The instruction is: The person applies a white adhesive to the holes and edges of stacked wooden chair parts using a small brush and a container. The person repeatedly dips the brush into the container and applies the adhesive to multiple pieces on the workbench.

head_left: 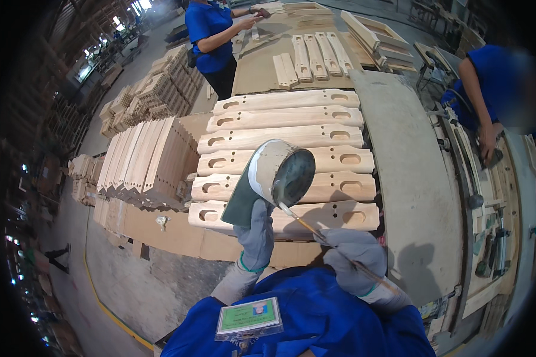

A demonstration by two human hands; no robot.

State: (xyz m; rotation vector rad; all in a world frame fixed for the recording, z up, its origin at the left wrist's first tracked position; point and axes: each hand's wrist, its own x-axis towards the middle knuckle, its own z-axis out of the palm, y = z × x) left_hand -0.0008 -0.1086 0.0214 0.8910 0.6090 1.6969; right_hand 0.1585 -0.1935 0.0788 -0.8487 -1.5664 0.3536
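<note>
My left hand (257, 235), in a grey glove, holds up a round can (265, 172) with a whitish, smeared outside, its mouth tipped toward the right. Against the can and the same hand is a flat dark green piece (239, 202); its kind is unclear. My right hand (357, 259), also gloved, is closed around a thin wooden stick (307, 224). The stick's whitish tip touches or overlaps the can's lower rim. Below both hands lie several pale wooden slats (286, 135) side by side, each with an oval slot and small round holes near the ends.
A stack of angled wooden parts (140, 157) stands left of the slats. Beyond them, a brown table (259, 74) carries more wooden pieces (320, 56). A grey board (405, 149) runs along the right. Two people in blue work nearby, one far left (211, 35), one right (482, 89).
</note>
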